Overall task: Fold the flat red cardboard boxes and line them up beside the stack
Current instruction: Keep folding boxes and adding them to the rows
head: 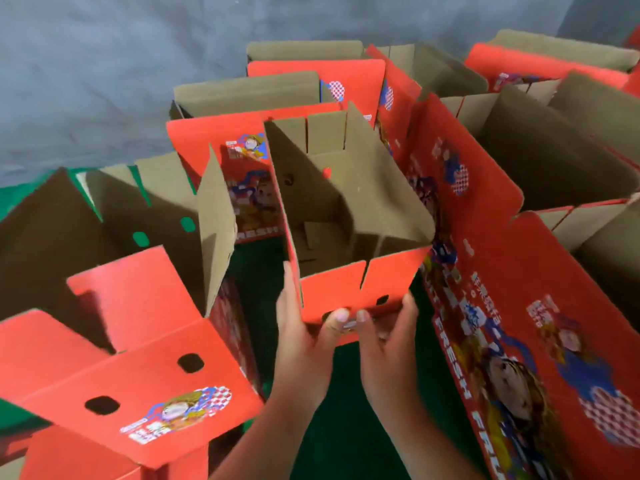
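Green floor (343,393) gap between boxes; hands (346,341) gripping red box (346,285) edge

Both forearms reach forward, left hand (304,337) and right hand (388,344) side by side, thumbs up, fingers curled in a grip.

Soft, even light; slight motion blur; wide-angle bending at edges.

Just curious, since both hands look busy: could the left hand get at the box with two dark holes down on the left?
Probably yes. The left hand grips the held box, but the box with two holes sits just beside it with nothing between; it would only need to let go first.
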`<state>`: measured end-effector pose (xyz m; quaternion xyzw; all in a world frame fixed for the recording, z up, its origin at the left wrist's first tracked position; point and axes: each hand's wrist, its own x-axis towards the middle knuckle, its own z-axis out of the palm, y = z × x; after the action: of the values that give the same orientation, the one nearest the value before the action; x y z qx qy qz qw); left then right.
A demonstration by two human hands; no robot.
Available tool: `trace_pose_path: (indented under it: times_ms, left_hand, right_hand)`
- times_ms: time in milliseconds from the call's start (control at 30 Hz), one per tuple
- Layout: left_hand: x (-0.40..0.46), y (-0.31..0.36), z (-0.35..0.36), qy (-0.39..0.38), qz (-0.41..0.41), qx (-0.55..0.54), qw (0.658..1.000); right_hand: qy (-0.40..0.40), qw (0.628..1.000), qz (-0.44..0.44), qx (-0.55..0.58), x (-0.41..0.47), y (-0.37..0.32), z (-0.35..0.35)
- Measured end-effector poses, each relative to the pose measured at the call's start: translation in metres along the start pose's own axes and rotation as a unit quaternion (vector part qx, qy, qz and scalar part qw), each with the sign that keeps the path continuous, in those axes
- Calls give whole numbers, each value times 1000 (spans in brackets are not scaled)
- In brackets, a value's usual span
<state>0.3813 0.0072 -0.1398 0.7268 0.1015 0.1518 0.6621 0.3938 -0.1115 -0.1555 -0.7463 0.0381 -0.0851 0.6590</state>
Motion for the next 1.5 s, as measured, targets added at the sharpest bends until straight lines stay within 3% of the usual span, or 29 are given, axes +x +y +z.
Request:
trace_pose_path:
  times_ms: [233,367,467,533,667,800,900,1033,1100,1133,1200,1267,1500]
  left_hand:
    - [11,22,32,-141,-55,-5,988]
    - [25,34,52,-195,-38,132,971]
    - [28,37,57,-182,-39,229,955]
    - [22,39,60,-172,-44,228,957]
    - [-2,44,61,-142,-78,84,983]
    - [-61,50,42,-60,-185,-66,979]
    - [-112,58,1,48,-155,-2,987]
    - [-183,72,-79,92,-48,130,986]
    - [-222,64,-128,131,8,259,957]
    - [-239,56,-152,142,4,359,922]
    - [-271,43,-189,143,-148,492,846]
    - [-295,32,-203,95,-287,514,803]
    - [-360,24,-156,-64,-239,548,799]
  right_hand:
    - [53,997,43,-21,16,-20,-23]
    - [61,994,77,-41,32,-36,-28]
    - [22,993,91,-69,31,-36,-35]
    - [4,996,65,-60,26,-36,-40]
    - [4,998,44,34,-5,-43,-45]
    - [-60,985,152,55,-62,-60,-33]
    - [-123,973,192,29,-111,-72,-25]
    - [-231,949,208,-44,-191,-72,-18]
    - [-303,919,234,-94,-230,-72,-14]
    - [-338,900,254,-104,-247,-78,-13]
    - [-373,880,273,-106,-274,-87,-12]
    - [-384,878,271,-90,-292,-91,-10]
    - [-311,883,340,-92,-320,-98,-23]
